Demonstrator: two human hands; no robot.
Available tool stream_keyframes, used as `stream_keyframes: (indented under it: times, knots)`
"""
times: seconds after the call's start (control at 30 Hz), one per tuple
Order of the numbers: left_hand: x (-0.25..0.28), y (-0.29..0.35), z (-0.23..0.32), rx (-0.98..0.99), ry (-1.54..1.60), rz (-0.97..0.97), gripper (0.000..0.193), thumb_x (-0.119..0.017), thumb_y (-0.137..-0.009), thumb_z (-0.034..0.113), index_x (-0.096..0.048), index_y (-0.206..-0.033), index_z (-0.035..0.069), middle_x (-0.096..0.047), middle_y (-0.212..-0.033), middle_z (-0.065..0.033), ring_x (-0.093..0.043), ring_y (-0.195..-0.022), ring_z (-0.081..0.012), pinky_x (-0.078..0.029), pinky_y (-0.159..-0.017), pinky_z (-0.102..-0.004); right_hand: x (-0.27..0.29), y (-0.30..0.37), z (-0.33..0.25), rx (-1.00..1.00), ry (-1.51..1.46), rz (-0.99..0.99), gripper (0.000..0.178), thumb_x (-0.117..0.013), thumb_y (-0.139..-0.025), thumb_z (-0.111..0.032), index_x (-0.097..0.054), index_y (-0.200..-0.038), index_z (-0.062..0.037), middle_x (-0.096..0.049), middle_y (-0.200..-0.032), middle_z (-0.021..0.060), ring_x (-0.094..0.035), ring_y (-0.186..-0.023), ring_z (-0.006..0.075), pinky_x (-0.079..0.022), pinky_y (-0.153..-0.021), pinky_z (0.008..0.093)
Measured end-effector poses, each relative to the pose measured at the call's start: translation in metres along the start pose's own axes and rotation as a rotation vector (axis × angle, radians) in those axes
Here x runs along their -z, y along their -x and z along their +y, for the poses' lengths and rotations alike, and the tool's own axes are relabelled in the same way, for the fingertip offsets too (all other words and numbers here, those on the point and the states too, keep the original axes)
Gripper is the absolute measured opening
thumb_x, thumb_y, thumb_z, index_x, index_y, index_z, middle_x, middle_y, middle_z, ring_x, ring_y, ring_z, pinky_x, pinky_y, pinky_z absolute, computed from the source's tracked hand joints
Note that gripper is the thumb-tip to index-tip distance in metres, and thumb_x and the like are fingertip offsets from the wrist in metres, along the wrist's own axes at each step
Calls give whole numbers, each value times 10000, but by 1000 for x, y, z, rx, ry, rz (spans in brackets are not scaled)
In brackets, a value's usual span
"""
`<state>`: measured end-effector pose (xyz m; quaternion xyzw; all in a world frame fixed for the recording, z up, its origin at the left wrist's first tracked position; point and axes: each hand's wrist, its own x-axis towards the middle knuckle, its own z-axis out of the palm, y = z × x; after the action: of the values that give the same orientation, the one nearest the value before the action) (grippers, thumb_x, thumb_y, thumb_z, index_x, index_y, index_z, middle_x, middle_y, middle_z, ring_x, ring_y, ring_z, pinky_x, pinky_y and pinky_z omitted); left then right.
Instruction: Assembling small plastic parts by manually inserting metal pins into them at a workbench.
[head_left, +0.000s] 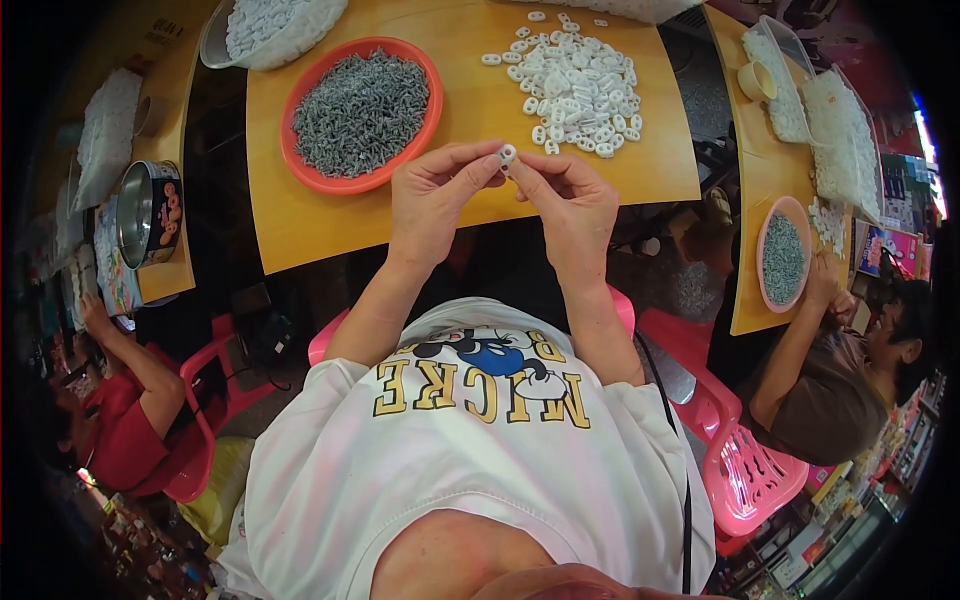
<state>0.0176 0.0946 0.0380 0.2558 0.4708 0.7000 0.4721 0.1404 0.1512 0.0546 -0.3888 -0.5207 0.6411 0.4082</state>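
Observation:
Between my two hands, just over the front part of the table, is a small white oval plastic piece with two holes [507, 156]. My left hand [447, 190] pinches it from the left with thumb and forefinger. From the right, the thumb and fingers of my right hand [566, 195] close on the same piece. Whether a screw sits in it is too small to tell. Beyond my left hand stands a round red-orange tray [434, 120] heaped with grey screws [358, 112]. Past my right hand lies a loose pile of similar white pieces [585, 90].
A clear tub [214, 48] of white parts stands at the far left of the yellow table [470, 95]. Co-workers sit at tables on either side; the right one has a pink bowl [783, 254] of screws. An open round tin [150, 214] stands on the left table.

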Motion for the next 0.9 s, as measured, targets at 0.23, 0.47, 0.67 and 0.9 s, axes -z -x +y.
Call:
stream_keyframes:
  times: [0.23,0.47,0.67,0.9]
  knots:
    - [3,0,8,12,-85,-95,297,-625,-765,-60,-607,-1059,-25,-599,-988,-86,-592,-885,-144,-483,-795,-243,5,-3,6,-62,-144,-83,215,-648,-781,-7,-623,-993,16,-633,-796,42,-569,-677,70,-459,-606,186]
    - [13,1,8,-104,-279,-209,338,-645,-743,-64,-610,-1074,-7,-559,-1035,-86,-564,-917,-136,-475,-806,-237,11,-1,7,-135,-222,-190,346,-644,-778,11,-578,-1118,17,-628,-848,46,-570,-739,76,-469,-659,190]
    - [15,5,12,-258,-387,-271,332,-644,-749,-45,-609,-1077,-8,-555,-1030,-98,-558,-927,-158,-474,-815,-254,13,4,2,-110,-247,-257,321,-635,-785,17,-578,-1099,44,-629,-921,79,-587,-785,103,-485,-675,201]
    - [17,3,12,-349,-325,-304,307,-652,-752,-27,-632,-1055,21,-588,-978,-82,-574,-861,-143,-471,-746,-234,10,10,3,-39,-270,-241,336,-640,-770,40,-575,-1099,48,-629,-921,94,-591,-778,115,-493,-666,205]
